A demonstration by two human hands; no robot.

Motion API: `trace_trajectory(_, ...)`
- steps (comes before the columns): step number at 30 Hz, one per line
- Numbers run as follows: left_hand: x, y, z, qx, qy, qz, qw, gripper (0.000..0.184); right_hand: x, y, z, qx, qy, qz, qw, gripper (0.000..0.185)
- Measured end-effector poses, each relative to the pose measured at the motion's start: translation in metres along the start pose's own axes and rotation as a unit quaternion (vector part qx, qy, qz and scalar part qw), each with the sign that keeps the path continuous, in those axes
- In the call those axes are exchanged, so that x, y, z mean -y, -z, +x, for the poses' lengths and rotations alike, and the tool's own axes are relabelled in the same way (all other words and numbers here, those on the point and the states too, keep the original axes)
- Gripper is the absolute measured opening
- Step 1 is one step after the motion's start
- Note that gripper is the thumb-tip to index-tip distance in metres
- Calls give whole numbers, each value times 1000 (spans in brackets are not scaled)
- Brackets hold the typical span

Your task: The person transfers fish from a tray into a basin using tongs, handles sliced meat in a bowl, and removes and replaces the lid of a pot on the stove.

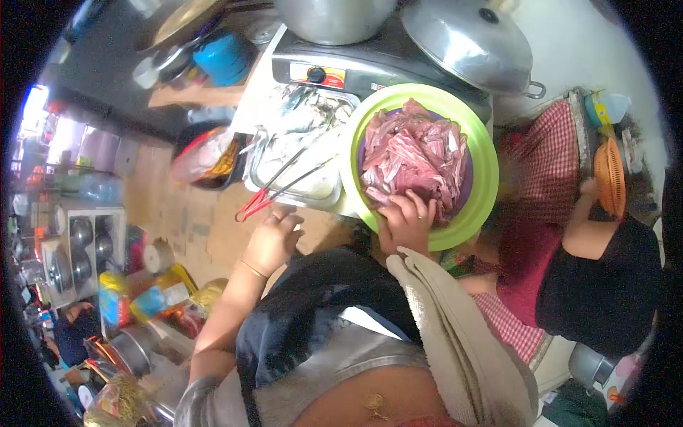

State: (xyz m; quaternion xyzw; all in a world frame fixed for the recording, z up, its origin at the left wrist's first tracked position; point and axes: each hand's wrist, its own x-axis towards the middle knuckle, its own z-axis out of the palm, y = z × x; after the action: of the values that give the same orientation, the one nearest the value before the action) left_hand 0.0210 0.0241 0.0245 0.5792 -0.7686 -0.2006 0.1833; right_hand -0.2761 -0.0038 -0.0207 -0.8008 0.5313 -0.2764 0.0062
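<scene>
Strips of raw meat (413,153) are heaped in a purple bowl inside a wide lime-green basin (487,167). At the near edge of the meat is my right hand (407,222), its fingers spread on the strips and a ring on one finger. Left of the basin, a clear rectangular tray (288,186) holds silvery fish (302,114) and white powder. Red-handled tongs (288,178) lie across that tray. My left hand (274,238) hovers just below the tongs' handles, apart from them, with loosely curled fingers and nothing in them.
Behind the basin stand a gas stove (384,67), a large pot (334,18) and a domed metal lid (469,43). At the right, another person (597,277) in a black top reaches toward an orange basket (610,178). A black bin (206,156) sits at the left.
</scene>
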Motion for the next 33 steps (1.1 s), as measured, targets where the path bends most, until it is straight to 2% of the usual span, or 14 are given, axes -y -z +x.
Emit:
trace_trajectory(6,50,20,-77,55,81,-67,993,17,53,-43,8,22,-20,-42,999,36)
trace_trajectory(8,115,-13,-124,47,82,-66,993,16,64,-52,12,-1,-41,-81,996,38)
trace_trajectory(9,147,-32,-151,44,83,-70,993,16,84,-38,28,-1,-63,-42,997,37)
trace_trajectory(11,190,-44,-199,37,177,-89,980,19,88,-45,25,14,-72,-122,990,36)
trace_trajectory(13,226,-38,-250,88,271,-71,956,22,102,-41,35,45,-124,-130,983,34)
trace_trajectory(15,309,-90,-334,137,379,-102,909,27,103,-50,29,21,-112,-173,978,33)
trace_trajectory(16,336,-94,-376,271,387,14,881,31,105,-54,33,4,-96,-200,975,33)
trace_trajectory(18,353,-85,-425,337,467,33,817,31,100,-62,30,-59,-47,-208,975,32)
trace_trajectory(22,361,-64,-461,262,578,-20,772,32,96,-69,25,-138,-5,-197,971,29)
trace_trajectory(25,365,-63,-456,196,598,-52,776,32,89,-74,25,-101,-57,-188,975,26)
trace_trajectory(28,364,-67,-434,120,571,-83,808,33,98,-72,32,-83,-87,-207,971,24)
trace_trajectory(31,364,-91,-408,29,493,-120,861,34,106,-69,29,-50,-107,-248,961,26)
trace_trajectory(32,357,-95,-397,31,475,-117,871,34,108,-69,26,-76,-95,-225,967,26)
trace_trajectory(33,325,-66,-374,88,480,-110,866,34,107,-69,25,-101,-84,-203,970,26)
